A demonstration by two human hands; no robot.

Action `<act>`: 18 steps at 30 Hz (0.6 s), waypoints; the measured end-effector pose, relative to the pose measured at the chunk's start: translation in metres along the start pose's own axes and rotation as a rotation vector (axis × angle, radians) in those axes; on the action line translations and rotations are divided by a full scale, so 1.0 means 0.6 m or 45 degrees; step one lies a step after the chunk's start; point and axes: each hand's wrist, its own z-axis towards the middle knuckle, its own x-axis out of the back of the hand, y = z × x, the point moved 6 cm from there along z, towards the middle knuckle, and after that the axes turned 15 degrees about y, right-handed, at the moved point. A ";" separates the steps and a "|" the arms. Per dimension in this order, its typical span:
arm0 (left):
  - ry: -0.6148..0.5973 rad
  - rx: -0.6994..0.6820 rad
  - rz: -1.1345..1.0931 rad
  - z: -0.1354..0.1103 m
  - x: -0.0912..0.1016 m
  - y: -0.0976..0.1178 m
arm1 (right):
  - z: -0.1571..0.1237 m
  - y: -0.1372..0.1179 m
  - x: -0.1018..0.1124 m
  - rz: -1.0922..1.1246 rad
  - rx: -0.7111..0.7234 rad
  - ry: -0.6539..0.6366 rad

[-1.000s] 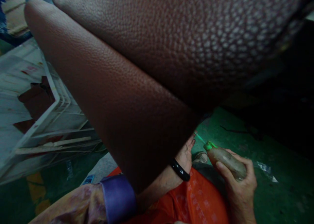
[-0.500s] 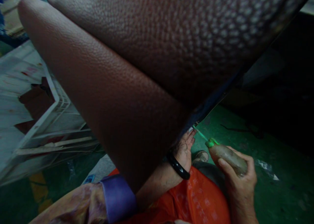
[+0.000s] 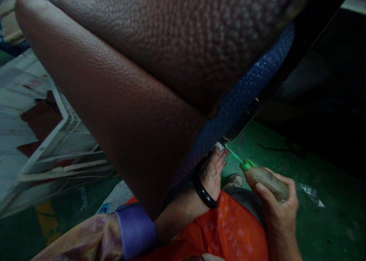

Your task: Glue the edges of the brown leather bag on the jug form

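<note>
Brown leather (image 3: 120, 104) farther left, beside white bin (image 3: 10, 118) with brown scraps (image 3: 44, 118)

Counting off my feed: two hands — one left hand (image 3: 213, 169), one right hand (image 3: 281, 207). One green-tipped tool (image 3: 268, 183). Big brown leather-look folds: I get two, one upper fold (image 3: 171, 32) and one lower fold (image 3: 108, 101). One blue textured panel (image 3: 246, 89). Wearables: one black bangle (image 3: 204, 193), one purple cuff (image 3: 137, 228), one orange garment (image 3: 237, 230), one shoe (image 3: 235, 180) visible. One white crate (image 3: 44, 146) that I can make out. Brown scraps (image 3: 45, 118) in it: at least two — they overlap, can't give exact. Clear plastic bits on floor: I make it two, one left bit (image 3: 83, 198), one right bit (image 3: 310, 193).
</note>
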 end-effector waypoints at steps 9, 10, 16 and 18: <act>0.064 -0.334 0.110 -0.002 0.059 0.018 | 0.004 0.018 -0.001 -0.122 -0.011 -0.052; 0.071 -0.349 0.108 0.000 0.060 0.018 | 0.003 0.017 -0.001 -0.125 -0.015 -0.051; 0.117 -0.269 0.057 0.010 0.053 0.013 | -0.012 0.014 -0.001 -0.202 -0.087 -0.127; 0.106 -0.244 0.048 0.007 0.048 0.016 | -0.018 0.012 -0.003 -0.189 -0.091 -0.182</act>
